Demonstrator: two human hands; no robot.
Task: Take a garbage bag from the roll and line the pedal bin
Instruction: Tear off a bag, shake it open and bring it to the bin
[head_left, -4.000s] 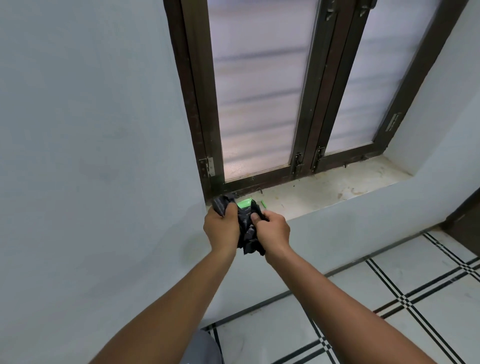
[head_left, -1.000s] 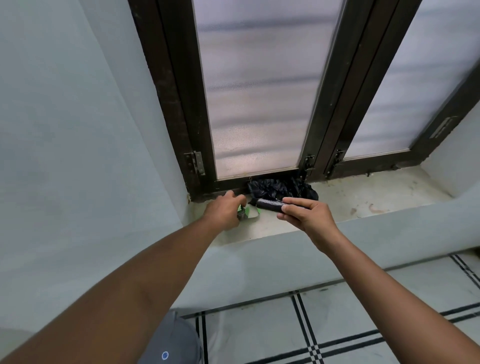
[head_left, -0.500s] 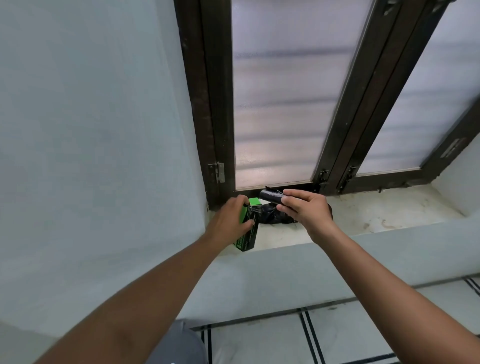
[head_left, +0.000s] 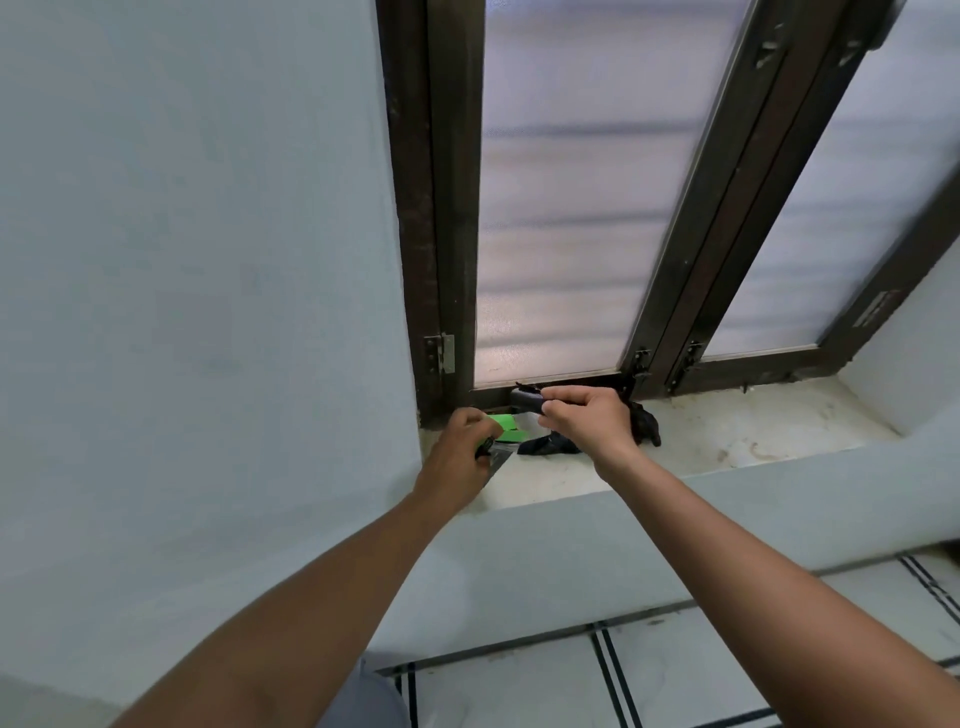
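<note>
My right hand (head_left: 584, 418) holds a small black roll of garbage bags (head_left: 525, 399) just above the window sill (head_left: 727, 441), its end sticking out to the left of my fingers. My left hand (head_left: 457, 457) grips the green and clear wrapper (head_left: 503, 427) of the roll, close beside the roll's free end. A loose, crumpled black garbage bag (head_left: 644, 423) lies on the sill, mostly hidden behind and under my right hand. The pedal bin is not in view.
A dark-framed frosted window (head_left: 561, 208) rises right behind the sill. A pale wall (head_left: 208, 260) stands at the left. White floor tiles with black lines (head_left: 675, 675) lie below.
My left hand has tilted the green wrapper so its open end faces the roll. My right hand has shifted the roll slightly left toward the wrapper. The loose bag stays on the sill.
</note>
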